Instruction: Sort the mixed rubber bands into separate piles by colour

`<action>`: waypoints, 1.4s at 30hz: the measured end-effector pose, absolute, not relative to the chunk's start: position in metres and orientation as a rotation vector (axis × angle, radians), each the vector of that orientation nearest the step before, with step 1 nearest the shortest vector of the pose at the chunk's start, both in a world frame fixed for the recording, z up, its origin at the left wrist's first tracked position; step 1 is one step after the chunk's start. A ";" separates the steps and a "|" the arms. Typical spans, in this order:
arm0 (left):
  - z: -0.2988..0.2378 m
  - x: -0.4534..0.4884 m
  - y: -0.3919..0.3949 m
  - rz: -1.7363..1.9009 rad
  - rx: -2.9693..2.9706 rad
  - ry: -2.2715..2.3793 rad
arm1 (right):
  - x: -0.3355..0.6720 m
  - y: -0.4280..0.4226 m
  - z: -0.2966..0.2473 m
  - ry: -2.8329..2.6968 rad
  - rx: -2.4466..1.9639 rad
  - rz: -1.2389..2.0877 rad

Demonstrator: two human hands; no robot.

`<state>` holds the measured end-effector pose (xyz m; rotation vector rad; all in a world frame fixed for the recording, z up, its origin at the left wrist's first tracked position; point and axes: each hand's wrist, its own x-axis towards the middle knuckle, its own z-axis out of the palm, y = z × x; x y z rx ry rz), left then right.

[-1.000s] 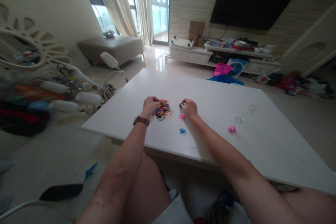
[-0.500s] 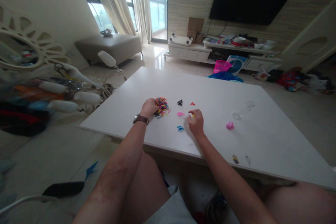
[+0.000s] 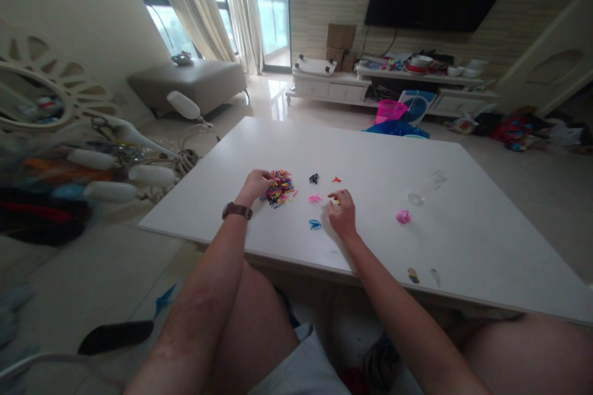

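A heap of small multicoloured bands, like hair ties (image 3: 281, 188), lies on the white table (image 3: 380, 247). My left hand (image 3: 256, 186), a brown-strapped watch on its wrist, has its fingertips pinched together at the heap's left edge; what they hold is too small to make out. To the right are small piles of black bands (image 3: 314, 179), pink bands (image 3: 315, 199) and blue bands (image 3: 315, 224), plus a few red ones (image 3: 336, 179). My right hand (image 3: 343, 213) hovers by them with thumb and fingers apart, partly covering something yellow (image 3: 338, 202).
Further right on the table sit a pink round object (image 3: 403, 216) and a clear container (image 3: 435, 181) lying near a clear ring (image 3: 416, 199). Close to the front edge are a small yellow figure piece (image 3: 413, 275) and a clear teardrop-shaped piece (image 3: 435, 277). A lamp (image 3: 152, 175) stands left of the table.
My left hand has shifted slightly left and away from the heap's middle, uncovering more of the bands. The right hand stays over the yellow thing. The whole view has tilted a little.
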<state>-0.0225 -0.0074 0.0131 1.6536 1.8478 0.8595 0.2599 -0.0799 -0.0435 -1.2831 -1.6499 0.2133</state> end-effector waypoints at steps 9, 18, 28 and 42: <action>0.012 -0.024 -0.008 1.067 1.280 1.576 | 0.260 -0.079 -0.044 -1.628 -1.269 0.254; 0.014 -0.022 -0.012 1.122 1.230 1.501 | 0.259 -0.079 -0.043 -1.625 -1.256 0.267; 0.014 -0.015 -0.012 1.082 1.133 1.351 | 0.259 -0.079 -0.046 -1.625 -1.258 0.279; 0.007 0.039 -0.023 0.860 1.035 1.008 | 0.257 -0.084 -0.037 -1.778 -1.053 0.276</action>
